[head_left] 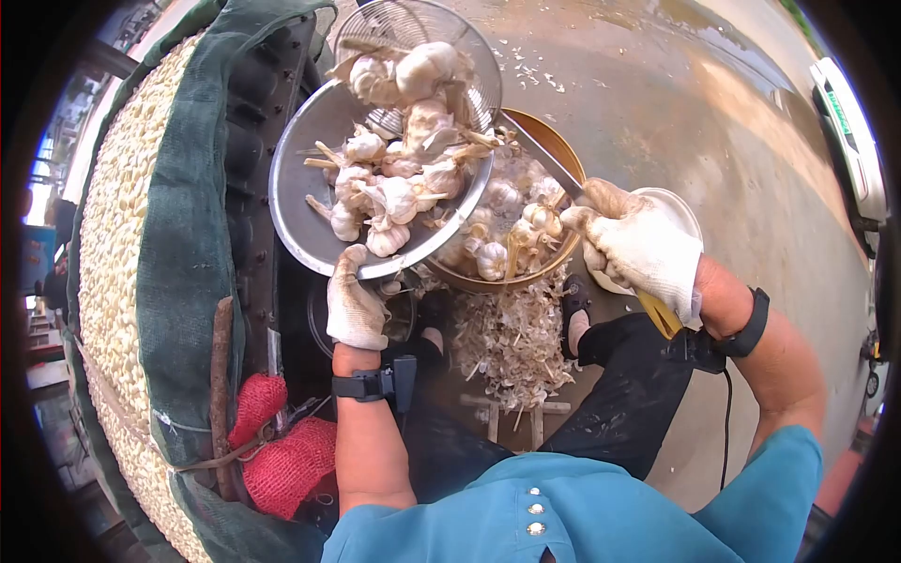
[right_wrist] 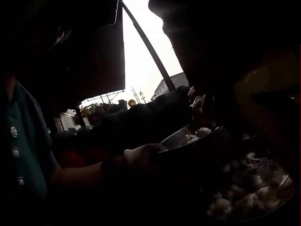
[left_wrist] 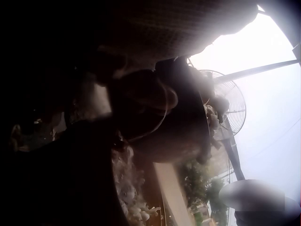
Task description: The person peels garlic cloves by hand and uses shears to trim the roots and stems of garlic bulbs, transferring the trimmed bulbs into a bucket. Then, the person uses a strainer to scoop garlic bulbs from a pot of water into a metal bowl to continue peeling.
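The gloved left hand (head_left: pixel 357 300) grips the near rim of a metal bowl (head_left: pixel 305 220), which holds several garlic bulbs (head_left: pixel 399 197). Above the bowl's far side, a tilted wire strainer (head_left: pixel 474 42) has more bulbs (head_left: pixel 427 70) at its mouth; it also shows in the left wrist view (left_wrist: pixel 237 106). Its metal handle (head_left: pixel 544 155) runs to the gloved right hand (head_left: pixel 643 244), whose fingers curl round it, with a yellow end (head_left: pixel 660 314) below the palm. Beside the bowl, a brown-rimmed basin (head_left: pixel 570 246) of garlic partly sits behind it. Both wrist views are very dark.
Left stands a green-netted load of pale cloves (head_left: pixel 127 216), with a stick (head_left: pixel 221 394) and red mesh bags (head_left: pixel 291 464). Garlic skins (head_left: pixel 511 347) lie between the legs, above a small wooden frame (head_left: pixel 554 408). A white container (head_left: pixel 676 211) is behind the right hand; a vehicle (head_left: pixel 849 141) stands far right.
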Demonstrator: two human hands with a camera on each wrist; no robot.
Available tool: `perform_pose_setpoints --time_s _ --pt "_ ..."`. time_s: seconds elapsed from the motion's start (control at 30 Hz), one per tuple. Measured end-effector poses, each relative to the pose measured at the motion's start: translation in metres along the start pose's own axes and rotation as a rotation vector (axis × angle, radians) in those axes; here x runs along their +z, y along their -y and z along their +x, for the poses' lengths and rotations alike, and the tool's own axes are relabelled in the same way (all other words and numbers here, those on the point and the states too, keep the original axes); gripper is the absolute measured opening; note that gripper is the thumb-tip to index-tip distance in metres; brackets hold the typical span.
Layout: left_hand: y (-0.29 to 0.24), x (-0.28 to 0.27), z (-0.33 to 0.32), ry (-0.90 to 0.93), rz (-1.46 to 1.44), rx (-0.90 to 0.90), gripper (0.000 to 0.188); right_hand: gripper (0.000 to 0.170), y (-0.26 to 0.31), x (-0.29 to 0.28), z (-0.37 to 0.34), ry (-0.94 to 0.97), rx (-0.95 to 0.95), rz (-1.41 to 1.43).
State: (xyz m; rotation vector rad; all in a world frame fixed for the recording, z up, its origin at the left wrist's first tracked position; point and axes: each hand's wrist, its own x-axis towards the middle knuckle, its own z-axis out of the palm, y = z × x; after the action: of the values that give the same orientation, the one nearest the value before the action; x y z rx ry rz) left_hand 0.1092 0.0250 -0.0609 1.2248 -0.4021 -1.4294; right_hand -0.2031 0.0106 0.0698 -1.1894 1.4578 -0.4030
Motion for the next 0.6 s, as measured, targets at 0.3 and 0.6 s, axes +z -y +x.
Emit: perform_pose_setpoints --time_s 0.3,0.6 --pt "-0.009 0.013 -0.005 0.078 0.04 0.074 0.035 0.026 -0.021 0.016 0.044 -0.106 -0.248 0.068" --pt "-0.007 0.008 -0.001 0.073 0.045 0.036 0.04 0.017 -0.071 -0.032 0.051 -0.087 -0.011 0.459"
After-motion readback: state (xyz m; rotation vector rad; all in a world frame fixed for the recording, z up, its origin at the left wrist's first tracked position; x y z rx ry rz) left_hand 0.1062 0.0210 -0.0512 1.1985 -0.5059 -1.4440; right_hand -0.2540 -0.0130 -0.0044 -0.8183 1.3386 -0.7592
